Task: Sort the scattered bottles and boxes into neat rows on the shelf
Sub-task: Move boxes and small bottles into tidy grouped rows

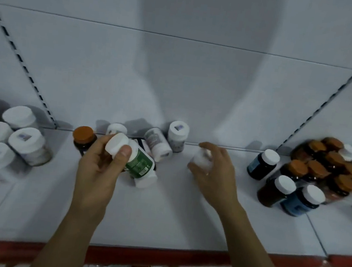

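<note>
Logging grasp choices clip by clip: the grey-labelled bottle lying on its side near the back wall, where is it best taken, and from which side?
Probably round its barrel, from above, fingers across its width. The grey-labelled bottle lies tipped, one end toward the camera; the sticker-capped bottle stands close on its right and a green-labelled bottle crowds its left, so sideways approaches look blocked.

1. Shelf (161, 219): white deck, red front edge.
2. Green-labelled bottle (139, 162): white cap, tilted, gripped by the left hand (101, 162) at mid-shelf.
3. Small white bottle (200, 158) (blurred): held in the right hand (212, 170).
4. Orange-capped dark bottle (83, 137): upright by the back wall.
5. Fallen white bottle (158, 144): on its side, beside an upright white bottle (178, 135).
6. White-lidded jars (16, 137): clustered at left.
7. Orange-capped group (329, 164): packed at right, with white-capped blue and brown bottles (303, 200) in front.
</note>
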Motion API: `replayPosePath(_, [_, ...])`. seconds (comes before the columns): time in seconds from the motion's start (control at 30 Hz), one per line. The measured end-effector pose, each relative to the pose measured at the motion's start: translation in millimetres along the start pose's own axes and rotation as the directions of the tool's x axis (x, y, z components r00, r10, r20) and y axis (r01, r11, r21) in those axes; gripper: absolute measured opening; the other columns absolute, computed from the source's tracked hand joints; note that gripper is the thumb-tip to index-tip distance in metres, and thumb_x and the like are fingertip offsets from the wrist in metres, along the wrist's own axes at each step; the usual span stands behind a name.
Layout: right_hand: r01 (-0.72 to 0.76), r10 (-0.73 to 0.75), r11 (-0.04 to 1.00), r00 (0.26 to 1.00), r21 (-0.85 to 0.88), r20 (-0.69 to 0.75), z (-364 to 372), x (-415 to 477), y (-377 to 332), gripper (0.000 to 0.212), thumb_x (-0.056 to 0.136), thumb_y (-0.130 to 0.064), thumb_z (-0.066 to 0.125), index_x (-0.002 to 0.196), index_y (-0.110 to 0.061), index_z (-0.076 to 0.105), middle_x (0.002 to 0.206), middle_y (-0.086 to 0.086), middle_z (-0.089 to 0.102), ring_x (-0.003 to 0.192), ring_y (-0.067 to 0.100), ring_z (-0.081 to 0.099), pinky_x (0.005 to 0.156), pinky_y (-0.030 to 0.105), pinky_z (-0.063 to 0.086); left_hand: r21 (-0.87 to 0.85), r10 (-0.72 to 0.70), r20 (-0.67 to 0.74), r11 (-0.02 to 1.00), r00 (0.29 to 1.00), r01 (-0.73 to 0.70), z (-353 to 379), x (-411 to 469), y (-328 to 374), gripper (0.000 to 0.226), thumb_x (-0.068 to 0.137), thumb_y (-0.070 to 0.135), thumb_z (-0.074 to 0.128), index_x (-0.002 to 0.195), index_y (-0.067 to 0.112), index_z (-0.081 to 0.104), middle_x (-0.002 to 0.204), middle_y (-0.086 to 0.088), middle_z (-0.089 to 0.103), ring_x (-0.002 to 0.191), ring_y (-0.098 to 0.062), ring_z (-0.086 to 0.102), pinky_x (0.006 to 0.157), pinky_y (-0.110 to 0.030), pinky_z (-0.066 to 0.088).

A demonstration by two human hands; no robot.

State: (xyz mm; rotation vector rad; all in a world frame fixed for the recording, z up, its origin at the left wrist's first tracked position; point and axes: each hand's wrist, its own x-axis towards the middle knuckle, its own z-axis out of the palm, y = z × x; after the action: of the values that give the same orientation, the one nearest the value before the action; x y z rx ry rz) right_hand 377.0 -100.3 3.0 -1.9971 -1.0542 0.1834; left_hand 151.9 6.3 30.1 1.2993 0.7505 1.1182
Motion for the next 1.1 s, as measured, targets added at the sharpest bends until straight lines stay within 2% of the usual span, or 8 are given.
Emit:
replayPosePath(0.13, [0.166, -0.182, 0.955, 0.982, -0.244, -0.046, -3, 4, -13, 0.058, 0.087, -0.037, 0.076, 0.14, -0.032, 0.054, 0.143, 0.001, 0.044, 0.131, 0.022, 0.039, 0.099, 0.034, 0.035, 0.019, 0.043, -0.203, 0.999, 0.978, -0.04, 20, -20, -8, 0.042, 0.091, 0.047, 0.072, 0.122, 0.019, 0.065, 0.117, -0.001, 0.071, 0.116, -0.027, 0.066, 0.103, -0.056, 0.052])
replayPosePath(0.2, [0.352, -0.361, 0.933, 0.906, -0.079, -0.223, 5, 0, -31, 0.039, 0.089, -0.037, 0.071, 0.125, -0.025, 0.061, 0.128, 0.001, 0.052, 0.116, 0.018, 0.048, 0.091, 0.029, 0.041, 0.044, 0.067, -0.316, 0.997, 0.946, -0.055, 15, -30, -8, 0.038, 0.087, 0.05, 0.069, 0.117, 0.026, 0.066, 0.115, 0.001, 0.07, 0.113, -0.024, 0.066, 0.101, -0.054, 0.053])
replayPosePath(0.27, [0.419, -0.404, 0.904, 0.902, 0.083, -0.154, 25, -9, -50, 0.036, 0.088, -0.045, 0.069, 0.114, -0.023, 0.057, 0.114, -0.001, 0.053, 0.1, 0.016, 0.054, 0.08, 0.028, 0.046, 0.061, 0.073, -0.415, 0.997, 0.907, -0.052, 6, -38, -7, 0.027, 0.09, 0.045, 0.07, 0.113, 0.031, 0.065, 0.113, 0.002, 0.07, 0.113, -0.025, 0.065, 0.102, -0.056, 0.052])
replayPosePath(0.4, [0.174, -0.121, 0.975, 0.936, -0.136, 0.332, 73, -22, -67, 0.07, 0.076, -0.06, 0.075, 0.126, -0.028, 0.038, 0.124, 0.002, 0.045, 0.098, 0.029, 0.06, 0.074, 0.037, 0.05, 0.112, 0.088, -0.497, 0.993, 0.863, -0.038, -10, -49, -1, 0.024, 0.094, 0.043, 0.069, 0.116, 0.032, 0.065, 0.116, 0.004, 0.071, 0.115, -0.022, 0.066, 0.102, -0.053, 0.054])
replayPosePath(0.53, [0.032, -0.085, 0.976, 0.966, 0.215, 0.245, 73, -19, -48, 0.042, 0.087, -0.031, 0.072, 0.119, -0.03, 0.045, 0.118, 0.003, 0.058, 0.09, 0.023, 0.064, 0.072, 0.036, 0.051, 0.137, 0.119, -0.496, 0.989, 0.86, -0.057, -26, -58, 10, 0.034, 0.084, 0.058, 0.067, 0.111, 0.038, 0.067, 0.114, 0.008, 0.072, 0.111, -0.015, 0.068, 0.098, -0.046, 0.055])
replayPosePath(0.7, [-0.345, 0.256, 0.514, 0.935, 0.786, 0.243, 61, -26, -70, 0.014, 0.102, -0.009, 0.047, 0.103, -0.019, 0.057, 0.091, 0.02, 0.064, 0.056, 0.019, 0.057, 0.047, 0.03, 0.048, 0.232, 0.191, -0.539, 0.97, 0.82, -0.074, -74, -52, 39, 0.027, 0.084, 0.055, 0.069, 0.109, 0.048, 0.065, 0.115, 0.009, 0.072, 0.11, -0.013, 0.068, 0.099, -0.051, 0.056])
replayPosePath(0.8, [-0.333, 0.168, 0.314, 0.941, 0.889, 0.294, 69, -33, -118, 0.013, 0.094, -0.019, 0.048, 0.103, -0.018, 0.057, 0.091, 0.012, 0.064, 0.057, 0.02, 0.052, 0.045, 0.03, 0.042, 0.278, 0.243, -0.602, 0.957, 0.761, -0.085, -118, -52, 56, 0.031, 0.088, 0.05, 0.069, 0.116, 0.039, 0.064, 0.118, 0.007, 0.071, 0.111, -0.016, 0.068, 0.098, -0.053, 0.056])
replayPosePath(1.1, [0.026, -0.254, 0.53, 0.959, 0.848, 0.129, 195, -16, -314, 0.018, 0.09, -0.025, 0.059, 0.107, -0.025, 0.067, 0.106, -0.006, 0.072, 0.079, 0.021, 0.072, 0.058, 0.033, 0.056, 0.347, 0.342, -0.705, 0.93, 0.621, -0.119, -295, -59, 110, 0.027, 0.093, 0.05, 0.068, 0.113, 0.032, 0.065, 0.112, 0.004, 0.07, 0.106, -0.016, 0.068, 0.085, -0.033, 0.057])
